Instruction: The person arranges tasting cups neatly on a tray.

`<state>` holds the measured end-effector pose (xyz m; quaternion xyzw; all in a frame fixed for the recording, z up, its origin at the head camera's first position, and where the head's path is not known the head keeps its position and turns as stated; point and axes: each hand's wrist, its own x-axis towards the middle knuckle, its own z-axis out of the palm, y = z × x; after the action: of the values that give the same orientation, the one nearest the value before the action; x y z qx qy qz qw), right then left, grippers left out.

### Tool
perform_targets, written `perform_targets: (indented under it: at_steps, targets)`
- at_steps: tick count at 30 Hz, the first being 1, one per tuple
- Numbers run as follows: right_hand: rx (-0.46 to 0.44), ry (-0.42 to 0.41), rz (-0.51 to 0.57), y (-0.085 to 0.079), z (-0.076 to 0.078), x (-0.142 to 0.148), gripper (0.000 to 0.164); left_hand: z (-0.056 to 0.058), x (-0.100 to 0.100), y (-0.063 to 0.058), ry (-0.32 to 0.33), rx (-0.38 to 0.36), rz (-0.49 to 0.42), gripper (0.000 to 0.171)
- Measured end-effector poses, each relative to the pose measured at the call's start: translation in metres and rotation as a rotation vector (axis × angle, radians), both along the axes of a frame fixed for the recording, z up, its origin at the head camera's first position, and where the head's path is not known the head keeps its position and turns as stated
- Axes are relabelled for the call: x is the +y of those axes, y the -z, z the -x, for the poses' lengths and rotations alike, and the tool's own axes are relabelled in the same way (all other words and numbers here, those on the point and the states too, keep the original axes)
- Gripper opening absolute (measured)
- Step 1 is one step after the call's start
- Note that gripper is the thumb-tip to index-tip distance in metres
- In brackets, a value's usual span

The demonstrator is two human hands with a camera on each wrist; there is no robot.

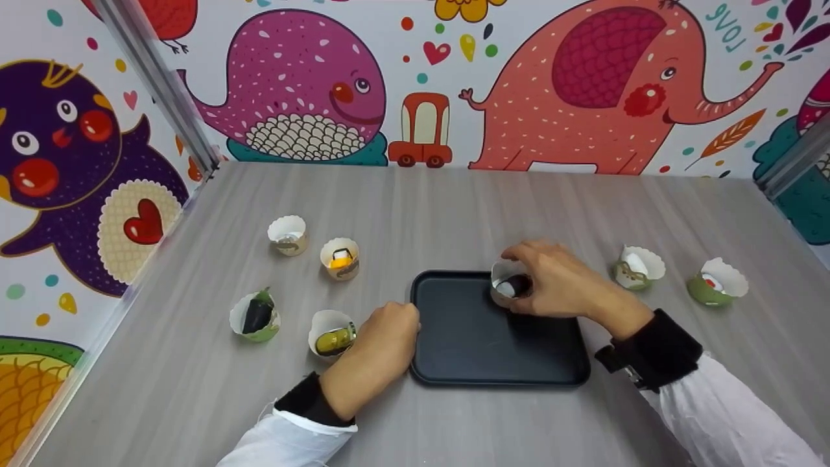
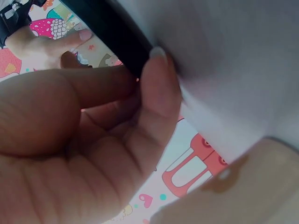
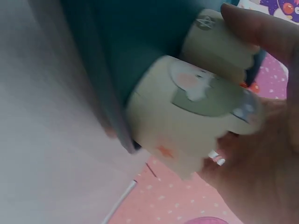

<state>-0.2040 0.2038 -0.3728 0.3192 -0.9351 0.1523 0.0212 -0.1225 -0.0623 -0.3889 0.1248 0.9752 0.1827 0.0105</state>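
My left hand [image 1: 382, 340] pinches the left rim of a black tray [image 1: 467, 353]; the left wrist view shows thumb and fingers on the tray edge [image 2: 119, 37]. Over the tray's back right part, my right hand [image 1: 561, 282] grips a scalloped paper cup [image 1: 498, 295] with something dark and something whitish inside. In the right wrist view a nearer printed cup [image 3: 163, 116] and a farther cup [image 3: 210, 60] both stand within the hand's reach; only one shows from the head. Beside my left hand is a paper cup [image 1: 316, 319] with a yellow-green piece [image 1: 334, 340].
Left of the tray stand a cup [image 1: 266, 334] with a toy eggplant [image 1: 258, 314], a cup [image 1: 347, 271] with an orange-and-white piece, and another cup [image 1: 295, 246]. Two green-patterned cups, one nearer [image 1: 639, 280] and one farther right [image 1: 707, 295], stand right. A cartoon-printed wall [image 1: 506, 58] bounds the back.
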Motion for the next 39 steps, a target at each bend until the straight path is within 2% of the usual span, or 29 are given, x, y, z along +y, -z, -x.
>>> perform_targets:
  at_steps: [3, 7, 12, 18, 24, 30, 39]
  targets:
    - [0.052, -0.019, 0.0, -0.009, -0.005, 0.006, 0.066, 0.0, 0.0, 0.001, -0.006, -0.014, -0.002, 0.013]
    - [0.073, -0.008, 0.021, -0.022, -0.012, 0.018, 0.065, 0.001, 0.001, 0.001, -0.018, -0.033, -0.006, 0.013]
    - [0.082, 0.105, 0.039, -0.032, -0.026, 0.038, 0.065, 0.001, 0.002, 0.0, -0.024, -0.027, -0.007, 0.014]
    - [0.092, 0.201, 0.066, -0.036, -0.042, 0.068, 0.072, 0.0, 0.001, -0.001, -0.022, -0.03, 0.004, 0.014]
    - [0.128, 0.272, 0.07, -0.03, -0.055, 0.099, 0.079, 0.0, 0.001, 0.0, -0.027, -0.032, 0.006, 0.014]
    - [0.102, 0.417, 0.042, -0.026, -0.058, 0.13, 0.087, 0.001, 0.0, -0.002, -0.026, -0.037, 0.006, 0.014]
    - [-0.036, 0.686, 0.025, -0.017, -0.044, 0.189, 0.109, 0.0, 0.001, -0.001, -0.015, -0.031, 0.006, 0.014]
